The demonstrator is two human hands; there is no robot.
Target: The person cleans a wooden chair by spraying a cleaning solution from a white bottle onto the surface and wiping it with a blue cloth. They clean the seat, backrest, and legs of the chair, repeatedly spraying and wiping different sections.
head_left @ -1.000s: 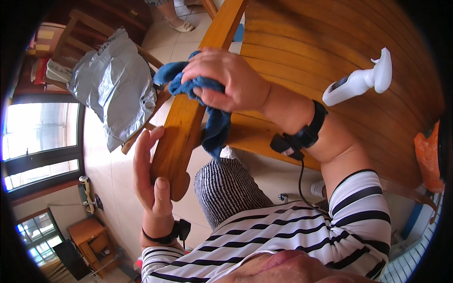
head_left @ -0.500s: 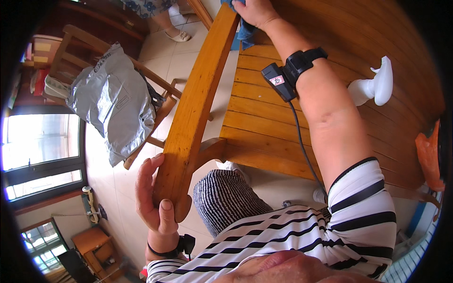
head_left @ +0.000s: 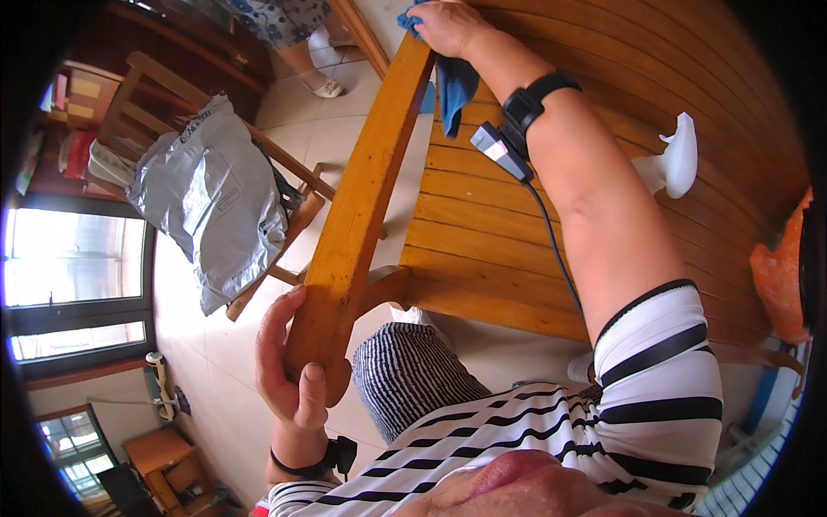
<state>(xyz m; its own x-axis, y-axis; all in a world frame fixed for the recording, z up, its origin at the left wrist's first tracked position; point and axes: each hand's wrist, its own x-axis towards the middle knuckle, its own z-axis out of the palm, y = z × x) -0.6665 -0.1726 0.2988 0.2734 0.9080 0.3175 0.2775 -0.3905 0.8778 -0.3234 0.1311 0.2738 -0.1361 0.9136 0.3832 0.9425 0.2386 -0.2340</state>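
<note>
A long varnished wooden armrest [head_left: 366,185] runs from the near left up to the far end of a slatted wooden bench [head_left: 469,228]. My left hand [head_left: 289,370] is wrapped around its near end, thumb on one side and fingers on the other. At the far end, my right hand [head_left: 446,30] holds a blue cloth [head_left: 457,90] against the wood. Part of the cloth is bunched under the fingers, and a loose corner hangs down beside the armrest. To the right of my right forearm, a white spray bottle [head_left: 676,159] stands on the bench, partly hidden by the arm.
On the left, a wooden chair [head_left: 138,99] carries a silver plastic bag [head_left: 211,198]. Another person's leg and shoe [head_left: 327,88] show at the top. An orange bag [head_left: 780,280] sits at the far right. A cable [head_left: 551,233] runs along my right arm.
My right hand has shifted slightly left at the armrest's far end, and more of the blue cloth hangs in view. My left hand keeps its hold. The whole view has tilted slightly.
</note>
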